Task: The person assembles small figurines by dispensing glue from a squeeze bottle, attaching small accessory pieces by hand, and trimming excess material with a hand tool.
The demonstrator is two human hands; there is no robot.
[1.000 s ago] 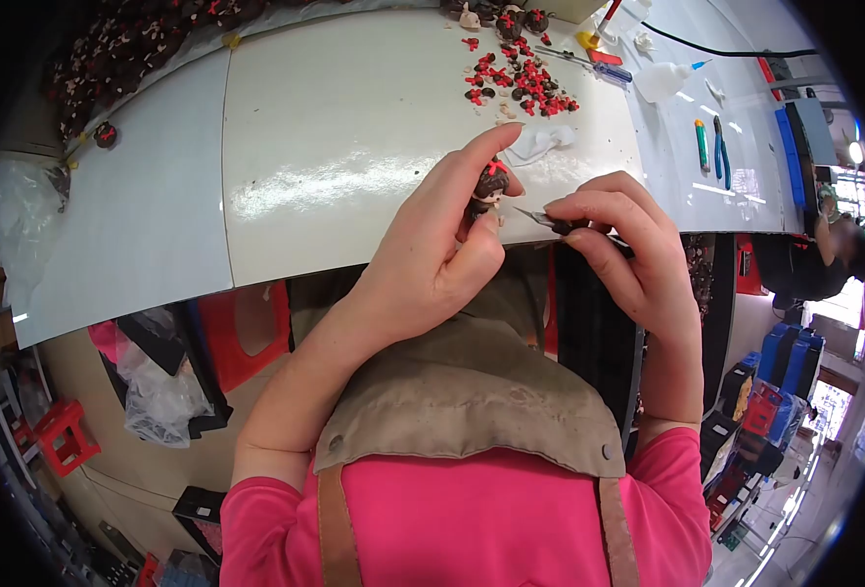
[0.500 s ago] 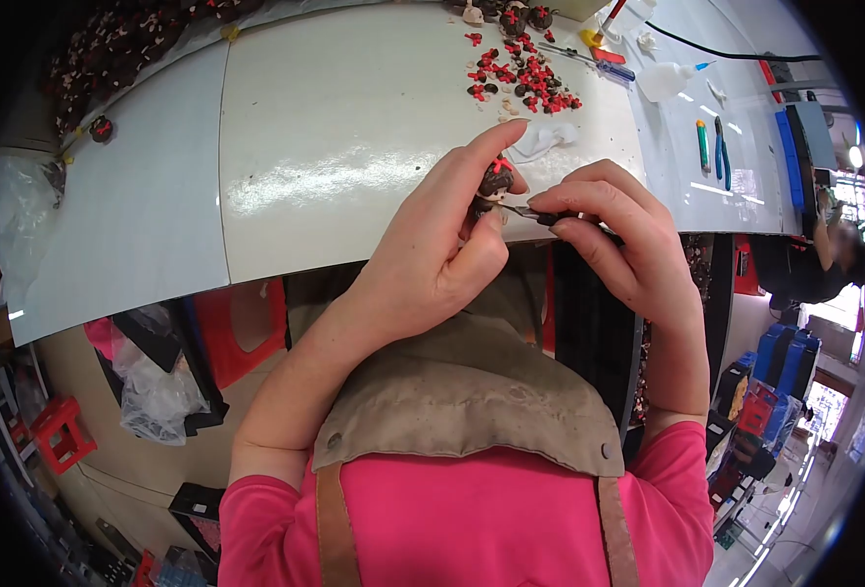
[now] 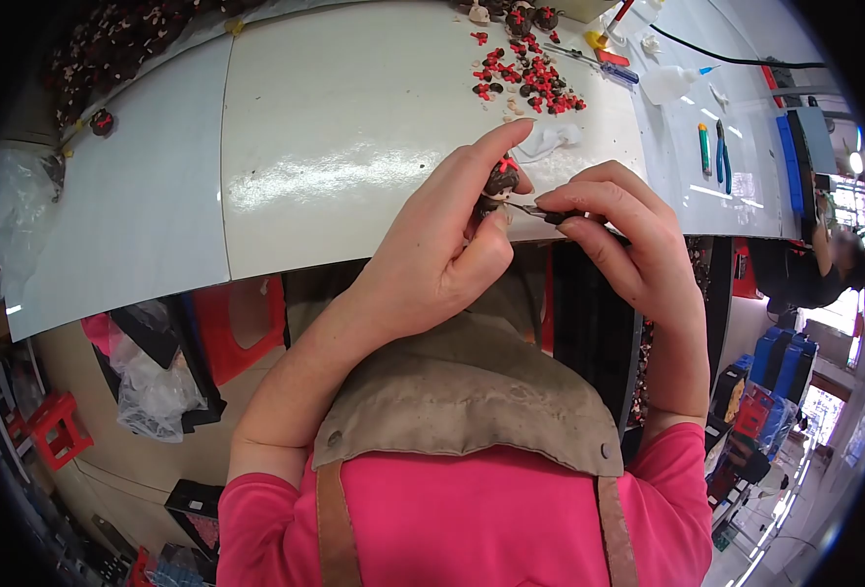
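My left hand (image 3: 452, 230) is closed around a small doll figurine (image 3: 502, 182) with dark brown hair, a red bow and a pale face. Its lower part is hidden by my fingers. Pinched in my right hand (image 3: 620, 220) is a thin tool with a dark handle (image 3: 557, 216); its narrow metal tip touches or nearly touches the figurine below the face. I cannot tell its exact kind. Behind my left fingertips, a crumpled white cloth or tissue (image 3: 550, 140) lies on the table.
Many small red and brown pieces (image 3: 540, 83) lie at the back of the table (image 3: 315, 117). A screwdriver (image 3: 609, 68), a white squeeze bottle (image 3: 669, 84), blue pliers (image 3: 723, 157) and a green-handled tool (image 3: 705, 149) lie to the right. Figurine parts (image 3: 129, 49) are heaped back left.
Both hands keep their grip, with the figurine and tool in nearly the same place. The view has shifted slightly.
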